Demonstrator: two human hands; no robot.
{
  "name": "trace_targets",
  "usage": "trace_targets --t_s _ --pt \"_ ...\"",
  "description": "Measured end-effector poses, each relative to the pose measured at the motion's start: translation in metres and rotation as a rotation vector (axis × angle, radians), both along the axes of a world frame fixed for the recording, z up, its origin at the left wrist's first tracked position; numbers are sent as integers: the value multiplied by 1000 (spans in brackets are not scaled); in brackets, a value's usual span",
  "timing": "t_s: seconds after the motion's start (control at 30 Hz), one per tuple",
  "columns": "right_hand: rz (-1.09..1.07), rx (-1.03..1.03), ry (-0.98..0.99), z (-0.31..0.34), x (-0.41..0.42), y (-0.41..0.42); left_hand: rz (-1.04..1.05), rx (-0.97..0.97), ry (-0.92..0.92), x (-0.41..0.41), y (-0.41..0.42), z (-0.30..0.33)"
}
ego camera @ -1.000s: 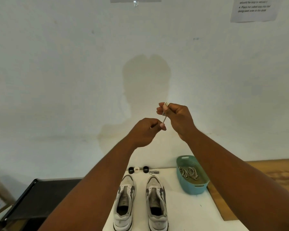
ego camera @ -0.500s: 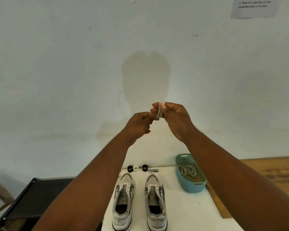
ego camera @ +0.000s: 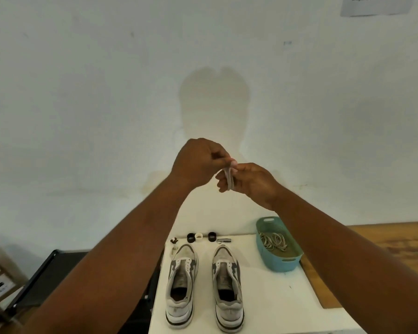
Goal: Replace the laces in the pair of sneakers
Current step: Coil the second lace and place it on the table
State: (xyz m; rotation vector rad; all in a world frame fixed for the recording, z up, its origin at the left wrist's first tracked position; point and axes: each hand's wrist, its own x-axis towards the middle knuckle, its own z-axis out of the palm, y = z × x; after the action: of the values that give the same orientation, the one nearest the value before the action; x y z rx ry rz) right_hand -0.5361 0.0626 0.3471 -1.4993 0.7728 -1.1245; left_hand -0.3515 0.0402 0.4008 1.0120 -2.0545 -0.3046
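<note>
Both my hands are raised in front of the wall, above the table. My right hand point(ego camera: 253, 184) holds a pale lace point(ego camera: 229, 178) wound into a small coil around its fingers. My left hand point(ego camera: 198, 162) pinches the top of that coil at its fingertips. Below, two white and grey sneakers stand side by side on the white table point(ego camera: 275, 300), toes toward the wall: the left sneaker point(ego camera: 182, 283) and the right sneaker point(ego camera: 227, 285). Both show open tongues and no laces.
A teal basket point(ego camera: 279, 260) with several pale laces stands at the table's back right. Small black and white rings point(ego camera: 198, 237) and a small metal tool point(ego camera: 223, 240) lie by the wall. A black frame point(ego camera: 41, 278) stands left of the table; a wooden surface point(ego camera: 396, 239) lies to the right.
My left hand rose and moved over to the top of the lace coil. My right hand dropped a little. The view tilted downward.
</note>
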Motion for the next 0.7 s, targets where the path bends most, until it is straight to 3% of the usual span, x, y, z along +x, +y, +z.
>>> trace_targets --t_s 0.2,0.3,0.4,0.57,0.7 --pt "102 94 -217 -4 1 5 -234 710 426 5 7 -16" --pt "110 106 -218 -10 6 7 -326 885 626 3 12 -33" --pt "74 123 -241 -17 10 9 -330 837 686 1 20 -48" --pt "67 204 -422 -30 16 10 -285 598 705 -1 28 -72" --pt "127 230 -427 -37 19 10 -267 559 766 -1 34 -83"
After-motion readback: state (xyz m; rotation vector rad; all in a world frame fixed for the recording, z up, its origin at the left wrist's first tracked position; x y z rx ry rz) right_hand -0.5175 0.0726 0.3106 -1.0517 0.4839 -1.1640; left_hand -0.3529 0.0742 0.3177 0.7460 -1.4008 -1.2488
